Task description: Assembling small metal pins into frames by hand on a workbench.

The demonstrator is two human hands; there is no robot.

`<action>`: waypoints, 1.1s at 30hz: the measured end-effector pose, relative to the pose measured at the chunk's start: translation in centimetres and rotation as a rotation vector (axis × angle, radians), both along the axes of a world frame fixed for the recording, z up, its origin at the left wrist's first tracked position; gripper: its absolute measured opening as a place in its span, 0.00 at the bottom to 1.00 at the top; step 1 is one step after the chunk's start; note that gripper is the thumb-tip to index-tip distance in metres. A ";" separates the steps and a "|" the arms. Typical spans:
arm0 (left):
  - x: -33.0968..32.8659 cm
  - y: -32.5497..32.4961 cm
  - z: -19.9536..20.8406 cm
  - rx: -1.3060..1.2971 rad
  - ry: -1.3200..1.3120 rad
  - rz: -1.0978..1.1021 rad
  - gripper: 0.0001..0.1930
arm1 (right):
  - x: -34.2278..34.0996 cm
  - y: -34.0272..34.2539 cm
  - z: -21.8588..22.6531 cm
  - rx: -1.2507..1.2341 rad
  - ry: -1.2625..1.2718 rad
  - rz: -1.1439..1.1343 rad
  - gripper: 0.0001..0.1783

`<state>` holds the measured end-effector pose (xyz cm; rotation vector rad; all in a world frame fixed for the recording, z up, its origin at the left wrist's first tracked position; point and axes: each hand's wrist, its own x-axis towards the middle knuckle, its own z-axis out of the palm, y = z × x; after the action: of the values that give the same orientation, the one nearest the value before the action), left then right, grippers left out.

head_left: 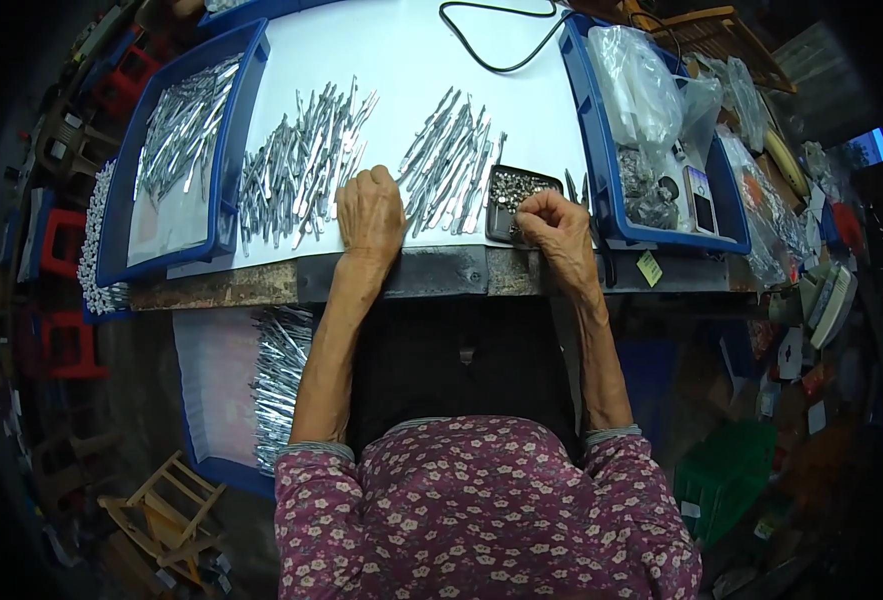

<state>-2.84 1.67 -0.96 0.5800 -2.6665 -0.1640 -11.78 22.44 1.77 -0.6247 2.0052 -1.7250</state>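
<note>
My left hand (369,212) rests closed at the table's near edge, knuckles up, between two piles of slim silvery metal strips. The left pile (296,175) is the wider one; the right pile (451,165) lies just beyond my knuckles. Whatever those fingers hold is hidden under them. Over the right side of a small dark tray (496,222), my right hand (559,232) has its thumb and fingertips pinched together. Tiny shiny metal parts (517,188) fill the tray. Anything in the pinch is too small to make out.
A blue bin (223,170) with more metal strips stands at left. At right, another blue bin (601,150) holds plastic bags and a phone-like device (699,200). A black cable (501,68) loops across the far tabletop. Below the table sits a tray of strips (279,390).
</note>
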 end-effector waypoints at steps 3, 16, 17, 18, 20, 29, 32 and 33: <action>0.5 -0.3 0.4 0.008 0.053 -0.052 0.03 | 0.0 -0.1 0.1 -0.013 -0.011 -0.022 0.03; 2.6 -0.6 2.1 0.449 0.496 -0.030 0.05 | 0.3 -0.3 -0.2 -0.153 -0.097 -0.058 0.05; 2.9 -0.1 2.8 0.607 0.502 0.011 0.05 | 0.3 -0.2 -0.2 -0.151 -0.096 -0.060 0.05; 3.5 0.3 3.7 0.605 0.503 0.013 0.05 | 0.3 -0.3 -0.2 -0.161 -0.102 -0.065 0.05; 3.9 1.1 4.9 0.814 0.549 -0.008 0.06 | 0.2 -0.2 -0.6 -0.167 -0.108 -0.079 0.05; 3.4 4.2 4.0 1.921 0.708 -0.366 0.07 | 1.2 -0.4 0.2 -0.194 -0.074 -0.121 0.06; 2.6 6.4 3.4 2.086 0.714 -0.363 0.09 | 1.8 -0.4 1.2 -0.212 -0.024 -0.134 0.06; 2.7 6.8 2.9 2.222 0.691 -0.414 0.10 | 2.1 -0.5 1.4 -0.220 -0.015 -0.125 0.05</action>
<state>-0.16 8.43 1.93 0.2424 -0.8359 -2.7146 -9.63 21.89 3.13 -0.5639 1.8950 -2.0373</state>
